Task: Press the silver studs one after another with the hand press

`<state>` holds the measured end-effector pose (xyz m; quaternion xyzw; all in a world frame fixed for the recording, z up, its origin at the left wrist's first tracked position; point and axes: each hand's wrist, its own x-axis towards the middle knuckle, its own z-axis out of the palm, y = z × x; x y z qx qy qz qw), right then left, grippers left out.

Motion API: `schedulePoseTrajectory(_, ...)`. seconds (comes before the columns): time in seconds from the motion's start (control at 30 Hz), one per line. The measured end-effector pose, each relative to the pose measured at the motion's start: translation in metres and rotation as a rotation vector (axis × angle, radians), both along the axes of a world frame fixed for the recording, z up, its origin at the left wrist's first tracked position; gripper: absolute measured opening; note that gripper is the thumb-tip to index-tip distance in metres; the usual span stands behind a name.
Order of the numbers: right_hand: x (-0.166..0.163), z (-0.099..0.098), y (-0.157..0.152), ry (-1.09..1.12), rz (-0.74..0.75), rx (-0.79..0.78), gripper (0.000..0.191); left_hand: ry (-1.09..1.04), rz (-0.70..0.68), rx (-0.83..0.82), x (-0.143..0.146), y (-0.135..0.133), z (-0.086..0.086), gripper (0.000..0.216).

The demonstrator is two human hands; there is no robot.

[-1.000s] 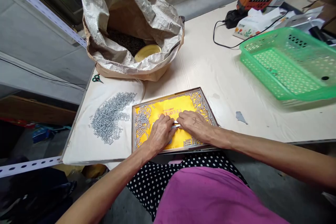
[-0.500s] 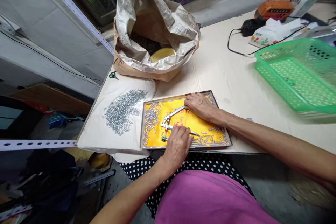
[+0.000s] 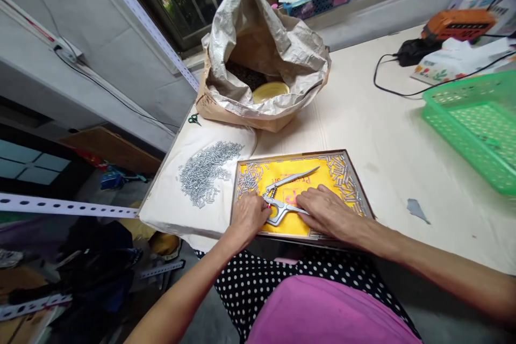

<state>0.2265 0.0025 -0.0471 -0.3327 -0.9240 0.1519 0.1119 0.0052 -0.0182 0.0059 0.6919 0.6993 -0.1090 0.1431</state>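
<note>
The left hand point(image 3: 249, 214) is gripping the pivot end of a silver metal plier-like tool point(image 3: 281, 208) with curled fingers; the right hand point(image 3: 332, 212), fingers bent nearly closed, is holding the tip of its lower handle. The tool is spreading its curved handles over a shallow brown-rimmed tray point(image 3: 234, 193). Beneath, a smooth yellow lining point(image 3: 282, 169) is showing upside-down red lettering, partly covered and too blurred to read. Small, shiny metal cylinders point(image 3: 341, 171) are crowding the tray's sides. Left of it, a grey heap point(image 3: 205, 172) of similar pieces is lying on white cloth. Beyond, a crinkled woven sack point(image 3: 245, 113) is standing open on the worktop point(image 3: 342, 113), near a perforated green plastic basket point(image 3: 475, 134).
</note>
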Motion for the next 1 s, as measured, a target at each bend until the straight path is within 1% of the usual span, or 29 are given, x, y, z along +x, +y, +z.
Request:
schedulePoseTrajectory(0.1,-0.003,-0.001,0.006,0.035,0.005,0.012,0.011,0.032,-0.066,-0.04,0.003,0.006,0.008,0.016)
schedulePoseTrajectory(0.17,-0.004,-0.002,0.01,0.023,-0.001,0.0,0.016,0.02,-0.109,-0.038,0.004,0.008,0.012,0.017)
schedulePoseTrajectory(0.2,-0.005,-0.004,0.011,0.009,-0.006,-0.014,0.017,-0.003,-0.107,-0.043,0.002,0.009,0.014,0.017)
schedulePoseTrajectory(0.27,-0.005,-0.007,0.013,-0.013,-0.015,-0.05,0.018,-0.097,-0.031,-0.115,-0.004,0.01,0.014,0.021)
schedulePoseTrajectory(0.33,-0.004,-0.01,0.013,-0.003,-0.032,-0.088,0.021,-0.25,0.095,-0.234,-0.013,0.01,0.012,0.028)
schedulePoseTrajectory(0.37,-0.003,-0.01,0.013,0.014,-0.04,-0.104,0.024,-0.325,0.156,-0.264,-0.019,0.009,0.011,0.03)
schedulePoseTrajectory(0.4,-0.002,-0.011,0.013,0.036,-0.046,-0.118,0.026,-0.381,0.203,-0.252,-0.023,0.008,0.009,0.029)
schedulePoseTrajectory(0.47,0.001,-0.011,0.012,0.071,-0.043,-0.138,0.028,-0.402,0.231,-0.132,-0.032,0.001,0.006,0.024)
schedulePoseTrajectory(0.57,0.004,-0.012,0.011,0.096,-0.039,-0.121,0.024,-0.304,0.133,0.064,-0.041,-0.007,0.003,0.013)
schedulePoseTrajectory(0.63,0.006,-0.013,0.01,0.113,-0.045,-0.101,0.023,-0.219,0.098,0.183,-0.051,-0.006,0.003,0.016)
schedulePoseTrajectory(0.73,0.009,-0.015,0.008,0.121,-0.03,-0.114,0.022,-0.007,0.122,0.363,-0.075,0.011,0.002,0.024)
schedulePoseTrajectory(0.77,0.01,-0.016,0.007,0.116,-0.022,-0.119,0.021,0.069,0.113,0.381,-0.084,0.018,0.001,0.026)
schedulePoseTrajectory(0.8,0.011,-0.016,0.007,0.112,-0.016,-0.118,0.021,0.128,0.09,0.365,-0.093,0.025,-0.001,0.026)
schedulePoseTrajectory(0.87,0.014,-0.014,0.006,0.111,-0.002,-0.104,0.022,0.203,0.013,0.288,-0.107,0.037,-0.008,0.026)
schedulePoseTrajectory(0.93,0.015,-0.011,0.006,0.126,0.012,-0.071,0.023,0.234,-0.069,0.228,-0.116,0.043,-0.015,0.028)
schedulePoseTrajectory(1.0,0.017,-0.004,0.007,0.144,0.015,-0.027,0.024,0.236,-0.108,0.217,-0.119,0.045,-0.02,0.029)
